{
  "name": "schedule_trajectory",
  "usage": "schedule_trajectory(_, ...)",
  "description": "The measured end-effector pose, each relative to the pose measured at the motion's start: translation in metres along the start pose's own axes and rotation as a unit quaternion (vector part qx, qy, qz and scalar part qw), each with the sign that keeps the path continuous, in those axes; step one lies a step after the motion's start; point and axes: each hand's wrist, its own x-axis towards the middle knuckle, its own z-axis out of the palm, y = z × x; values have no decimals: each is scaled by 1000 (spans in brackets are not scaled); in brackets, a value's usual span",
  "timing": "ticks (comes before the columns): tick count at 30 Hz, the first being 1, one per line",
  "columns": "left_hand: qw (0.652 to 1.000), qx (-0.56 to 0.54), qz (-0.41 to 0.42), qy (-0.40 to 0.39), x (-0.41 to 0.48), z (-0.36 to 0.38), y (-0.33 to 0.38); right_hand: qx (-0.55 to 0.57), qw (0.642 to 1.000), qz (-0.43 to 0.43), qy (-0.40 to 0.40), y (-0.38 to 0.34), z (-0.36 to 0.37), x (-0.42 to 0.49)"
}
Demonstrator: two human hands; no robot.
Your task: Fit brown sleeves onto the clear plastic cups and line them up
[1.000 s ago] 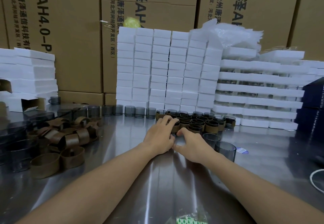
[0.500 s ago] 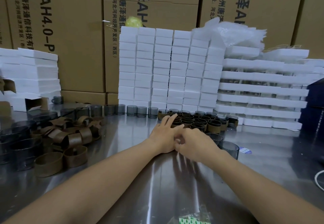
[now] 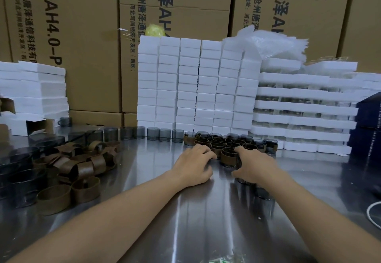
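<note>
Cardboard cartons wall off the back from ten to two o'clock. White foam stacks stand in front of them, on the far edge of the steel table. At nine o'clock lies a heap of loose brown sleeves. A row of bare cups runs from eleven toward twelve and meets the block of sleeved cups at twelve to one.

The left hand rests knuckles up with its fingers loosely bent. It grips nothing that shows, and whether its tips touch the block cannot be told. The right hand curls round the right side of the front sleeved cup, which stands at the near edge of the block.

That cup stands upright, mouth up, with its short axis vertical.

It is probably light and thin-walled, stiff yet easy to crush, and likely to slide on polished steel. The brown band looks like the best hold, taken with fingers on opposite sides and only a light squeeze.
</note>
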Motion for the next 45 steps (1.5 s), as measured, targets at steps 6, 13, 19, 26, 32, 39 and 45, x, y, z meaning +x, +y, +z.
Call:
schedule_trajectory(6,987,-148,-42,-44,-4,2,8,167,982,-80,32,-13,5,5)
schedule_trajectory(13,965,-247,-74,51,-3,-3,11,228,957,-143,107,-25,3,0)
schedule_trajectory(19,928,-258,-140,231,1,-9,14,282,933,-173,142,-31,-1,-6)
schedule_trajectory(26,889,-263,-201,317,2,-14,8,321,908,-244,111,-45,1,-19)
schedule_trajectory(32,877,-245,-238,337,3,-18,1,276,924,-256,67,-49,10,-18)
schedule_trajectory(39,883,-230,-228,341,2,-22,-1,274,920,-270,69,-50,9,-19)
schedule_trajectory(45,883,-240,-213,343,1,-24,0,296,915,-255,101,-51,8,-19)
